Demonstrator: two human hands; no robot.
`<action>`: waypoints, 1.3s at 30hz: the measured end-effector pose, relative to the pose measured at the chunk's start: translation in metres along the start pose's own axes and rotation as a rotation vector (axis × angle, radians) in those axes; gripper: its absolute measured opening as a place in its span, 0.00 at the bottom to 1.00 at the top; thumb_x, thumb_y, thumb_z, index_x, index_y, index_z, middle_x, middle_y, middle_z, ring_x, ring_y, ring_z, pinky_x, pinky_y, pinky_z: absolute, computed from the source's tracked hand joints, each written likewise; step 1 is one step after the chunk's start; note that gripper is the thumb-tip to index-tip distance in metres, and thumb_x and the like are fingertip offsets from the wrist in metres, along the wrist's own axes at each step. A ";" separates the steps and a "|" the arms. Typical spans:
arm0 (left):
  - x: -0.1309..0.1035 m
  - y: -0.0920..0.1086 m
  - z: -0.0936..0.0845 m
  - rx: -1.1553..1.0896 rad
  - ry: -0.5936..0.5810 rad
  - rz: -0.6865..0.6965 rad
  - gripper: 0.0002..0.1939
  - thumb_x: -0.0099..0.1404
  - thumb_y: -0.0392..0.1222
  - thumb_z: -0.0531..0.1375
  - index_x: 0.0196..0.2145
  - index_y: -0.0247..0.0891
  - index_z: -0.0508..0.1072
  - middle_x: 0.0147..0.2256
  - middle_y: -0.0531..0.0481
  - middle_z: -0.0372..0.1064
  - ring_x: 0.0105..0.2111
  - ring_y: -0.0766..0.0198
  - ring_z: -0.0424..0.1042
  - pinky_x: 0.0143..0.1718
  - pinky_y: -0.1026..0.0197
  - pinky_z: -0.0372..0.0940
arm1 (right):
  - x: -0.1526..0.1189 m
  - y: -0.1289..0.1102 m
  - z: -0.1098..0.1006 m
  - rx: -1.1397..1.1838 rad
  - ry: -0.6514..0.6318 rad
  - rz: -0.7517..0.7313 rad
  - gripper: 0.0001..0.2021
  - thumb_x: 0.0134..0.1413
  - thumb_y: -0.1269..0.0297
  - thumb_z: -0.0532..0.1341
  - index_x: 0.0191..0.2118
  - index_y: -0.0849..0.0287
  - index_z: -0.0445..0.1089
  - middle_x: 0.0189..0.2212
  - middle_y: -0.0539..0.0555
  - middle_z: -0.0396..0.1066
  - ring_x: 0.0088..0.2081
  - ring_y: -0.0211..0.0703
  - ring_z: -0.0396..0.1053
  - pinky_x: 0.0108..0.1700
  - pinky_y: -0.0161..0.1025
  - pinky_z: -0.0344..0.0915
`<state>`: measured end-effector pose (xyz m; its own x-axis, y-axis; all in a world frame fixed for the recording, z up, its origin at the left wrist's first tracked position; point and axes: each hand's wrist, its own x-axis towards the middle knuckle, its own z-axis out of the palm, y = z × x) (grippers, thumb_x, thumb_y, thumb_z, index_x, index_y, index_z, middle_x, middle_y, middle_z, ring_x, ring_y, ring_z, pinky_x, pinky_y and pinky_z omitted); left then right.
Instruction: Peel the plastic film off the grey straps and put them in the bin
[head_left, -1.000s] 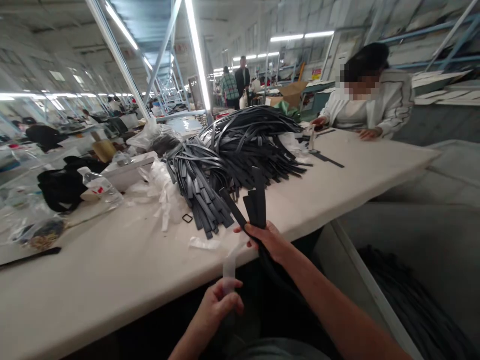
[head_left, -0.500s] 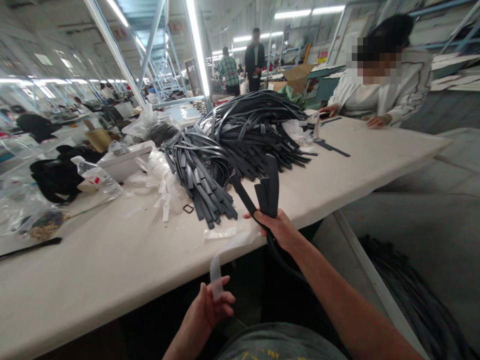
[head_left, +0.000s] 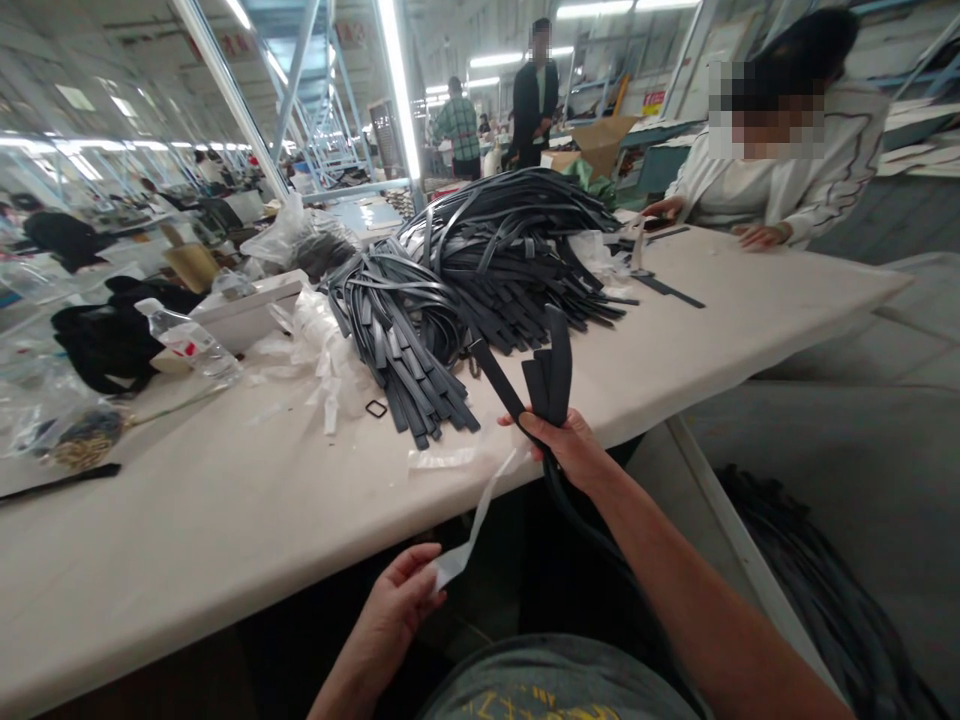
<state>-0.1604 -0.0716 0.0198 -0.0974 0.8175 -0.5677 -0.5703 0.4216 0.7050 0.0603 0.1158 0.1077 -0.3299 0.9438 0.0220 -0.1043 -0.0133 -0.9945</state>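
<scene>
Right hand [head_left: 571, 445] grips black straps [head_left: 550, 372]; left hand [head_left: 396, 612] pinches the clear film strip [head_left: 480, 515], which may tear if tugged.

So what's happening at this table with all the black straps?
A person at a long white table grips a few black straps upright in the right hand. The left hand pinches the end of a clear film strip that runs up to those straps. A big pile of black straps lies on the table, with loose film scraps and a water bottle beside it. Across the table, a co-worker in white rests both hands on it.
</scene>
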 end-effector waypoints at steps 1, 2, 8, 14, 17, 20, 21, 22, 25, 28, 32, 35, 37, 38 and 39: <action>-0.001 0.001 0.001 0.092 -0.035 0.017 0.23 0.46 0.44 0.75 0.40 0.36 0.77 0.26 0.55 0.72 0.25 0.71 0.69 0.31 0.68 0.65 | 0.000 -0.001 -0.001 -0.009 0.005 -0.003 0.18 0.49 0.48 0.68 0.34 0.60 0.78 0.33 0.53 0.78 0.18 0.31 0.58 0.21 0.34 0.54; -0.003 0.003 0.001 0.189 -0.086 0.027 0.24 0.47 0.44 0.74 0.41 0.36 0.77 0.25 0.55 0.71 0.25 0.70 0.68 0.30 0.68 0.63 | 0.001 -0.001 -0.002 -0.020 0.007 -0.006 0.18 0.48 0.48 0.68 0.34 0.60 0.78 0.32 0.53 0.78 0.18 0.31 0.58 0.21 0.34 0.55; -0.010 0.013 0.015 0.726 -0.426 0.028 0.13 0.54 0.34 0.64 0.39 0.36 0.79 0.28 0.54 0.72 0.26 0.70 0.65 0.29 0.68 0.56 | 0.001 0.001 -0.004 -0.094 -0.008 -0.016 0.19 0.49 0.47 0.67 0.35 0.60 0.80 0.23 0.50 0.74 0.19 0.32 0.60 0.23 0.34 0.57; -0.025 0.036 0.031 0.816 -0.657 -0.206 0.06 0.54 0.36 0.65 0.29 0.42 0.82 0.26 0.54 0.77 0.26 0.63 0.71 0.33 0.63 0.63 | -0.004 0.004 -0.002 -0.176 -0.023 0.026 0.21 0.49 0.46 0.67 0.36 0.62 0.80 0.16 0.47 0.67 0.18 0.34 0.59 0.23 0.34 0.57; -0.023 0.082 0.013 0.614 -0.626 -0.216 0.03 0.54 0.36 0.68 0.29 0.37 0.82 0.27 0.47 0.78 0.26 0.59 0.75 0.34 0.60 0.67 | -0.007 0.005 -0.005 -0.194 0.025 0.068 0.23 0.48 0.45 0.67 0.39 0.63 0.79 0.18 0.49 0.69 0.19 0.36 0.60 0.23 0.35 0.58; -0.021 0.170 -0.034 0.195 -0.083 0.244 0.10 0.59 0.29 0.64 0.20 0.33 0.76 0.18 0.47 0.74 0.19 0.63 0.72 0.26 0.64 0.67 | -0.010 0.009 -0.011 -0.181 0.090 0.119 0.28 0.46 0.44 0.67 0.44 0.65 0.77 0.15 0.47 0.66 0.20 0.38 0.61 0.26 0.37 0.62; -0.024 0.204 -0.054 -0.063 0.175 0.447 0.13 0.64 0.30 0.59 0.21 0.33 0.74 0.17 0.51 0.72 0.18 0.66 0.71 0.27 0.65 0.68 | -0.012 0.011 -0.014 -0.178 0.102 0.138 0.29 0.45 0.43 0.68 0.44 0.65 0.77 0.15 0.47 0.65 0.20 0.38 0.60 0.28 0.39 0.64; -0.030 0.238 -0.075 -0.316 0.384 0.666 0.15 0.69 0.31 0.54 0.25 0.32 0.73 0.19 0.52 0.73 0.20 0.68 0.72 0.30 0.65 0.69 | -0.015 0.013 -0.017 -0.176 0.110 0.156 0.31 0.44 0.42 0.68 0.45 0.65 0.77 0.15 0.47 0.64 0.20 0.39 0.59 0.29 0.40 0.66; -0.060 0.311 -0.127 -0.539 0.619 0.951 0.20 0.75 0.39 0.44 0.28 0.31 0.65 0.20 0.62 0.70 0.23 0.78 0.70 0.37 0.72 0.66 | -0.028 0.019 -0.022 -0.202 0.086 0.233 0.32 0.41 0.38 0.68 0.42 0.63 0.78 0.11 0.46 0.58 0.22 0.45 0.63 0.32 0.43 0.68; -0.077 0.314 -0.145 -0.678 0.726 1.011 0.20 0.75 0.41 0.46 0.27 0.32 0.63 0.21 0.62 0.71 0.25 0.76 0.71 0.37 0.71 0.66 | -0.042 0.024 -0.015 -0.237 0.017 0.291 0.31 0.41 0.36 0.67 0.39 0.61 0.79 0.14 0.51 0.65 0.24 0.47 0.67 0.29 0.41 0.67; -0.054 0.230 -0.117 -0.702 0.635 0.778 0.18 0.74 0.36 0.48 0.27 0.33 0.69 0.23 0.55 0.75 0.24 0.71 0.74 0.35 0.65 0.71 | -0.058 0.030 0.015 -0.237 -0.108 0.335 0.30 0.39 0.34 0.67 0.34 0.61 0.76 0.32 0.61 0.78 0.19 0.39 0.62 0.22 0.39 0.64; -0.031 0.154 -0.081 -0.801 0.499 0.515 0.19 0.74 0.34 0.48 0.26 0.35 0.72 0.23 0.54 0.76 0.23 0.70 0.75 0.35 0.62 0.72 | -0.067 0.034 0.039 -0.263 -0.258 0.345 0.30 0.43 0.33 0.64 0.34 0.61 0.73 0.24 0.56 0.74 0.17 0.37 0.60 0.17 0.34 0.57; -0.022 0.117 -0.060 -0.859 0.431 0.422 0.18 0.72 0.34 0.52 0.25 0.35 0.72 0.23 0.53 0.75 0.24 0.69 0.76 0.35 0.61 0.73 | -0.071 0.036 0.053 -0.294 -0.359 0.325 0.29 0.48 0.34 0.61 0.34 0.60 0.72 0.21 0.52 0.70 0.16 0.35 0.59 0.17 0.33 0.55; -0.020 0.103 -0.052 -0.879 0.414 0.387 0.17 0.71 0.34 0.54 0.25 0.35 0.72 0.24 0.53 0.75 0.24 0.68 0.76 0.35 0.61 0.73 | -0.073 0.037 0.059 -0.314 -0.405 0.309 0.28 0.51 0.35 0.60 0.33 0.60 0.71 0.21 0.51 0.70 0.16 0.34 0.59 0.17 0.33 0.55; -0.019 0.092 -0.046 -0.889 0.407 0.352 0.15 0.70 0.34 0.56 0.25 0.35 0.72 0.24 0.53 0.75 0.25 0.68 0.77 0.35 0.61 0.73 | -0.075 0.037 0.064 -0.336 -0.443 0.291 0.26 0.53 0.36 0.59 0.31 0.60 0.70 0.21 0.50 0.69 0.16 0.34 0.59 0.18 0.32 0.54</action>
<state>-0.2485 -0.0662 0.0762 -0.5489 0.5741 -0.6075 -0.8357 -0.3918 0.3848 0.0215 0.0237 0.0758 -0.6655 0.6898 -0.2852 0.3247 -0.0765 -0.9427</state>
